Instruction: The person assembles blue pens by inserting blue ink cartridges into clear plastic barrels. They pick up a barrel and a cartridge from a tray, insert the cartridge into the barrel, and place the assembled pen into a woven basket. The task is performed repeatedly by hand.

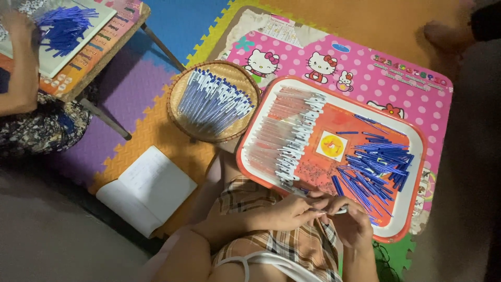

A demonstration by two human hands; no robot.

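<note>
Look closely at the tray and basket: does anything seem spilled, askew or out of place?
Mostly orderly. The clear pen barrels lie in a neat row on the orange tray, and the finished pens fan tidily in the wicker basket. Only the blue refills look loose, a few strays scattered above the pile.

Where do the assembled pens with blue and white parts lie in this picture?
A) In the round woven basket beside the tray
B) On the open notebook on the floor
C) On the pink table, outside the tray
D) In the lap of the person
A: the assembled pens lie heaped in the round woven basket, which stands just left of the orange tray; that tray holds clear barrels and loose blue refills.
</note>
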